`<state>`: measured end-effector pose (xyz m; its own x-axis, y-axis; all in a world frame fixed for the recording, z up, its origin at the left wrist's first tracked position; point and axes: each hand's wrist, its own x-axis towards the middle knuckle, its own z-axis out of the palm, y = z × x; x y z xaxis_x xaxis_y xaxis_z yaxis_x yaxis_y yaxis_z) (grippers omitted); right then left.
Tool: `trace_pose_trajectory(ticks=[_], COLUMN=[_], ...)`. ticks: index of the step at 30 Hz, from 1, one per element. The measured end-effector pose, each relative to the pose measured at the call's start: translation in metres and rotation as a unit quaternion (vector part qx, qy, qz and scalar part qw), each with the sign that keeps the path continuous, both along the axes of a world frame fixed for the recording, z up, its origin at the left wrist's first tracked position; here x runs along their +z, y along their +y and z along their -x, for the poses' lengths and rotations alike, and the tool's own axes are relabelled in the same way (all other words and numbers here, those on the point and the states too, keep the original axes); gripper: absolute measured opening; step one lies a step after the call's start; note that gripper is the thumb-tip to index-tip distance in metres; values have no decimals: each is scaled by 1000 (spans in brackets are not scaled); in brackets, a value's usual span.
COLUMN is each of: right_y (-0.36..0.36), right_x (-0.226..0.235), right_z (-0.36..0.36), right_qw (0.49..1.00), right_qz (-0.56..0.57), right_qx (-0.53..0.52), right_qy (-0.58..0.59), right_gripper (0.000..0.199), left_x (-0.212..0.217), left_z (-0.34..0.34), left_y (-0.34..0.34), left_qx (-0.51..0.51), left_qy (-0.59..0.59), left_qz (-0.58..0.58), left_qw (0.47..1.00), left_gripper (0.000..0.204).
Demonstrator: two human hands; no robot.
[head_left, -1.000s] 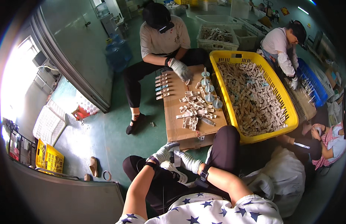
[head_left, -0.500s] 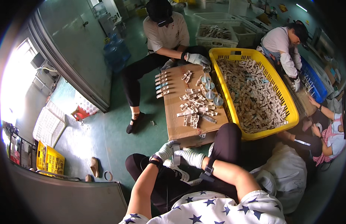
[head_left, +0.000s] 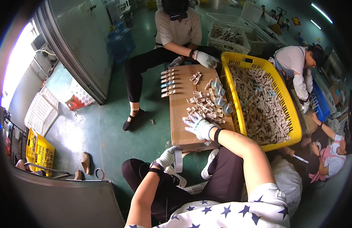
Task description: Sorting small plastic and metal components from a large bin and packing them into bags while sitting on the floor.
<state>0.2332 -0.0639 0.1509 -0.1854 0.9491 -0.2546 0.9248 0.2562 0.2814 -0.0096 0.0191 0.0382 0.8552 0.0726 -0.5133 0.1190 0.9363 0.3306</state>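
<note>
My left hand [head_left: 167, 156], in a white knit glove, is closed on a roll of tape [head_left: 178, 161] just off the near edge of a cardboard box [head_left: 181, 129]. My gloved right hand [head_left: 200, 127] reaches over the near part of the box top, fingers spread, at the edge of a pile of beige plastic clips [head_left: 206, 104]. It covers some of the clips. At the box's far left edge, several clips [head_left: 168, 82] lie in a row, one of them light blue. Several greyish cone-shaped pieces with thin stems [head_left: 220, 100] stand right of the pile.
A yellow basket [head_left: 234, 110] full of clips stands against the box's right side. Across the box sits a co-worker with a gloved hand [head_left: 206, 59] near its far corner. Other people work at right by a blue crate [head_left: 320, 98]. My knees flank the near side.
My right hand has left the tape roll and moved up and forward onto the box by the clips. My left hand still holds the roll. The co-worker's hand has drawn back from the cone-shaped pieces.
</note>
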Motion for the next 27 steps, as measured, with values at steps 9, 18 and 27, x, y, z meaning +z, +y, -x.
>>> trace_pose_trajectory(ticks=[9, 18, 27], right_y=[48, 59, -20], right_x=[-34, -45, 12], right_z=[-68, -92, -115], right_qw=[990, 874, 859], right_qz=[-40, -381, -91], right_qx=[-134, -250, -360], right_qy=[19, 168, 352], right_gripper=[52, 50, 33], left_x=[-13, -15, 7], left_z=[1, 0, -13], left_y=[-5, 0, -14], left_qx=[-27, 21, 47], left_qy=[35, 58, 52], left_qz=[-236, 34, -117], left_qw=[971, 998, 991], left_gripper=[19, 18, 22])
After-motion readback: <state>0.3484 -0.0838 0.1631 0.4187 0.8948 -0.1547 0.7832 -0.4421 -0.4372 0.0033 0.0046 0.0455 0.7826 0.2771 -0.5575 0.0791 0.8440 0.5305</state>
